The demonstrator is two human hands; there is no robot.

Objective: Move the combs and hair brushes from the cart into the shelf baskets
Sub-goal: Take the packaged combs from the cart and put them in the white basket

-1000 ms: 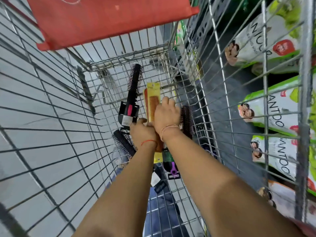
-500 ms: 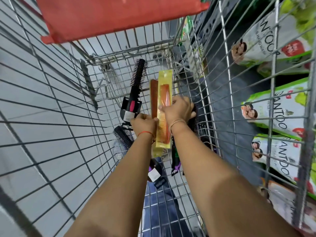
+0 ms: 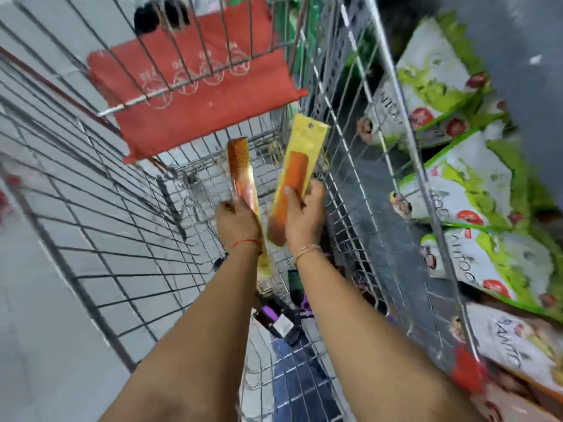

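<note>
Hands [image 3: 237, 226] [image 3: 303, 222] grip combs [image 3: 242, 175] [image 3: 297, 175] inside cart [image 3: 344, 166].

Bright, even light; motion blur throughout, with wide-angle bending at the edges.

Two hands, left hand [image 3: 237, 222] and right hand [image 3: 303, 217], are showing, each gripping one of two orange combs: bare comb [image 3: 240, 169], packaged comb [image 3: 294, 175]; one cart [image 3: 106, 208].
</note>
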